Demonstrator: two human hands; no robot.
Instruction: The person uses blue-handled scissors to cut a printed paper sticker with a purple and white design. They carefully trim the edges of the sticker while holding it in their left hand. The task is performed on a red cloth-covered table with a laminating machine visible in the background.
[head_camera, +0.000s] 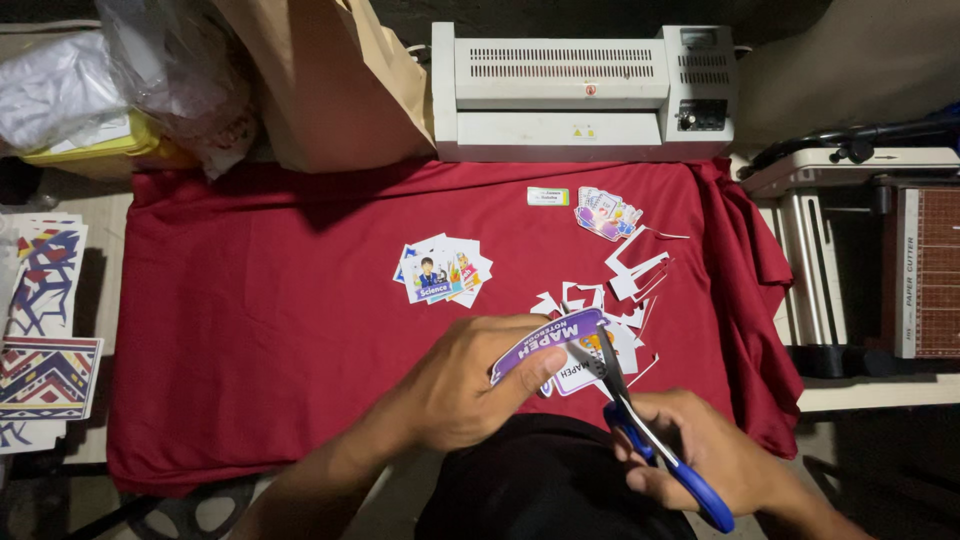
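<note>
Left hand (462, 385) grip pinches purple sticker sheet (548, 345). Right hand (700, 450) grip closed around blue-handled scissors (640, 430), blades at sheet edge, above red cloth (280, 320) on desk.

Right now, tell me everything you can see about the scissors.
The scissors have blue plastic handles and dark metal blades. The right hand grips the handles low in the view, over the dark lap. The blades point up and to the left, slightly parted, and bite into the edge of a glossy printed sticker sheet with a purple band, which the left hand holds above the red cloth. Paper offcuts lie just beyond the tips.
</note>
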